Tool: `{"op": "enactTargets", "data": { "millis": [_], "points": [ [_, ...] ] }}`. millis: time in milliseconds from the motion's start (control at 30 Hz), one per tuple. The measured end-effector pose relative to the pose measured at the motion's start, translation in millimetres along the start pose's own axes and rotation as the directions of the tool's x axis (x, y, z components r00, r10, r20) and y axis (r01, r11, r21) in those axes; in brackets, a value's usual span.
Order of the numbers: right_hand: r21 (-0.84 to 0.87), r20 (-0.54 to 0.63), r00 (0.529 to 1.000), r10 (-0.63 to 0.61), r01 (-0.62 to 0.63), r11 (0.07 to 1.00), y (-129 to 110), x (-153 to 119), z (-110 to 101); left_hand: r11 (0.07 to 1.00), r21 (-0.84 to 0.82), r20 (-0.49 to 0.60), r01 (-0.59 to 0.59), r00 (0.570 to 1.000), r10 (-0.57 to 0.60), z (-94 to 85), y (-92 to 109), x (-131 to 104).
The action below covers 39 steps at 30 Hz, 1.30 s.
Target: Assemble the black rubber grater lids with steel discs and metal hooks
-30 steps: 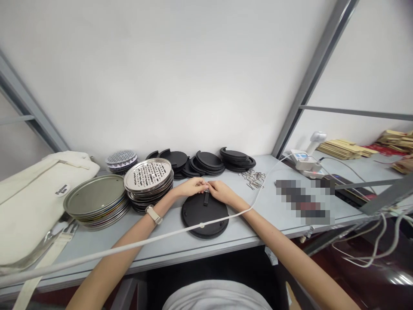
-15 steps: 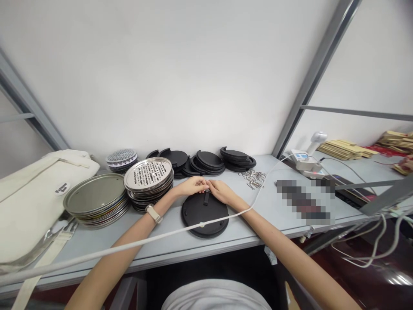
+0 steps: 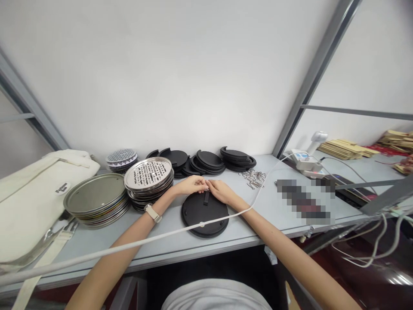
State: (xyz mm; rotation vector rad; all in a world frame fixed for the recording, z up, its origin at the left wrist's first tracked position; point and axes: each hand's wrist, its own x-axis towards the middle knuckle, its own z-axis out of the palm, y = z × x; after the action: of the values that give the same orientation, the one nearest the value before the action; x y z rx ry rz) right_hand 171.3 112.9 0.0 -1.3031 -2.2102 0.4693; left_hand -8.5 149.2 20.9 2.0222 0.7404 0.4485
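Through the head camera I see a round black disc (image 3: 204,219) lying flat on the counter (image 3: 271,211), low centre of the frame. My left hand (image 3: 196,185) and right hand (image 3: 220,190) meet at its upper edge, fingertips bunched close together by the top of a short black tab (image 3: 206,198). A bit of metal glints there, but it is too small for me to tell whether either hand is clamped on it. A white cable (image 3: 161,236) crosses my view in front of the disc. Loose metal clips (image 3: 254,178) lie right of centre; stacked perforated metal plates (image 3: 148,174) stand left of centre.
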Motion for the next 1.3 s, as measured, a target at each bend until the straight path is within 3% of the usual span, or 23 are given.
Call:
{"op": "enactTargets", "data": {
  "millis": [433, 867, 1133, 1300],
  "points": [
    [-0.016, -0.001, 1.0, -0.013, 0.013, 1.0, -1, 0, -1, 0.997, 0.072, 0.044, -0.033, 0.999, 0.03, 1.1, 6, -4],
    [-0.018, -0.028, 1.0, 0.007, -0.008, 1.0, 4, 3, 0, 0.983, 0.183, 0.012, -0.023, 1.0, 0.021, 0.2, 10, -4],
    [0.05, -0.026, 0.999, 0.048, -0.047, 0.998, 5, 4, 2, 0.996, 0.089, 0.018, -0.027, 1.0, 0.025, 1.7, 10, -4],
    [0.082, -0.032, 0.997, 0.063, -0.06, 0.995, 5, 4, 2, 0.987, 0.138, -0.003, -0.077, 0.997, 0.078, 2.3, 11, -4]
  ]
}}
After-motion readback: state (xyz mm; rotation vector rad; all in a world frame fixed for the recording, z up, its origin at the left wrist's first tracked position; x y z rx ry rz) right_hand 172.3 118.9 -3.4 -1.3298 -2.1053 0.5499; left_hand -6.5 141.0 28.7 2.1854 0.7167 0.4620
